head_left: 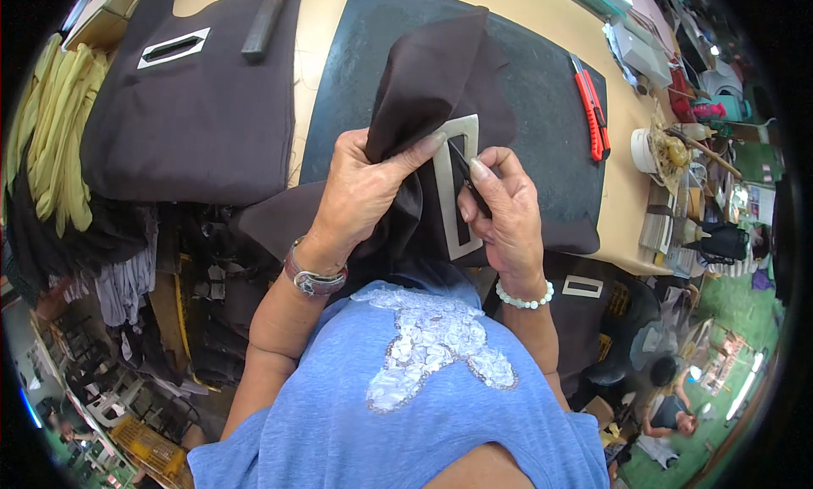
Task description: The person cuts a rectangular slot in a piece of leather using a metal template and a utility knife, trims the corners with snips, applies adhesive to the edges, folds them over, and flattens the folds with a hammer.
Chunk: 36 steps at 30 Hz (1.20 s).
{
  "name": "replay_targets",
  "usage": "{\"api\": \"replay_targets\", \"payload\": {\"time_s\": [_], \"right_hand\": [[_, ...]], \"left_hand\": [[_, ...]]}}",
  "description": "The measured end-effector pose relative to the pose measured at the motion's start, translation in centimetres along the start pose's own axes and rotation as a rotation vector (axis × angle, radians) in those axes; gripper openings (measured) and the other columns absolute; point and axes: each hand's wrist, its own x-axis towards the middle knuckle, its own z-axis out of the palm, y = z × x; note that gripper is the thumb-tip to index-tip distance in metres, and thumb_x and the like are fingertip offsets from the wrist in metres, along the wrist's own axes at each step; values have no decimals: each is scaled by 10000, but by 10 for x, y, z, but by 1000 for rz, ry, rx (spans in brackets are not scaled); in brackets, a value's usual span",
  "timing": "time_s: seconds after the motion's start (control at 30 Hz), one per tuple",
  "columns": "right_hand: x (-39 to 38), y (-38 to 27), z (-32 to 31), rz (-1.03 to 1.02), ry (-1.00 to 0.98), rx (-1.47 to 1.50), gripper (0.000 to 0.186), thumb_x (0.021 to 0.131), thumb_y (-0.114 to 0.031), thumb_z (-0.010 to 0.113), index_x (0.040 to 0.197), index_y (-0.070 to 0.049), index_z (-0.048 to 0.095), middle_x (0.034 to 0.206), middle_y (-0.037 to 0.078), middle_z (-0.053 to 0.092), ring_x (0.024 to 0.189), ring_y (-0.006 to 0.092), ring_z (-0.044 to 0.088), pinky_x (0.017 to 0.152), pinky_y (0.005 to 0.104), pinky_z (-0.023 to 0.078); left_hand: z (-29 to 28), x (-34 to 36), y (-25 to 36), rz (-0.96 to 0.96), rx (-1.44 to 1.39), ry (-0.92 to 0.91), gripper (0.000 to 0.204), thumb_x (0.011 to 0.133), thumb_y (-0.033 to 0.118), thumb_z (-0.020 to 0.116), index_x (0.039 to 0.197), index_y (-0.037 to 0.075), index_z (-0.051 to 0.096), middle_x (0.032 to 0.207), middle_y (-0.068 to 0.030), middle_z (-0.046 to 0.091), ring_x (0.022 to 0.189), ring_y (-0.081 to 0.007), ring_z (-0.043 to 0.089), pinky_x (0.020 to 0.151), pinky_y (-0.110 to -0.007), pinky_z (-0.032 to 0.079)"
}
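Observation:
My left hand [360, 184] is closed on dark brown cloth [423, 78], its thumb pressing the edge of a pale rectangular frame [446, 197] that lies on the cloth. The cloth is bunched up and folded above that thumb. In my right hand [515, 209] is a thin, dark, pointed tool [461, 160], its tip at the upper part of the frame's opening. My fingers hide most of the tool, so its exact kind is unclear. Beneath the cloth lies a dark cutting mat [347, 82].
A red utility knife [590, 108] rests on the mat's right side. At left, another dark cloth piece [195, 125] carries a white slotted frame [174, 48] and a dark metal bar [266, 23]. Yellow cloth strips [59, 125] hang farther left; a white tub [644, 150] stands right.

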Motion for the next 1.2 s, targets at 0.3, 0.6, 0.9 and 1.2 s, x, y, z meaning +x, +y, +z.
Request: {"api": "replay_targets", "payload": {"time_s": [0.3, 0.6, 0.9, 1.2], "right_hand": [[-4, 6, 5, -62, 71, -170, 197, 931, -214, 533, 953, -48, 429, 582, 3, 503, 473, 17, 391, 415, 165, 283], [-19, 21, 18, -53, 192, -60, 205, 972, -269, 441, 966, -68, 407, 635, 14, 495, 466, 8, 347, 390, 163, 265], [-16, 24, 27, -198, 226, 69, 197, 965, -258, 461, 987, -78, 385, 641, 4, 487, 472, 2, 344, 389, 153, 257], [-16, 26, 23, -226, 203, 70, 204, 948, -250, 504, 974, -84, 387, 626, -12, 469, 484, -1, 351, 398, 151, 258]], "left_hand": [[4, 1, -14, -6, -138, 122, 147, 823, 91, 672, 950, 18, 668, 884, -57, 676, 753, -108, 627, 685, -238, 491], [29, -6, -24, 102, -252, 228, 100, 872, 111, 630, 907, 21, 654, 848, 2, 645, 746, -51, 562, 672, -210, 435], [31, -16, -27, 125, -197, 217, 75, 869, 86, 624, 916, 32, 647, 867, -7, 644, 773, -56, 572, 672, -216, 443], [27, -17, -26, 44, -317, 142, 112, 864, 61, 613, 968, 31, 640, 917, -35, 655, 811, -90, 611, 717, -228, 476]]}}
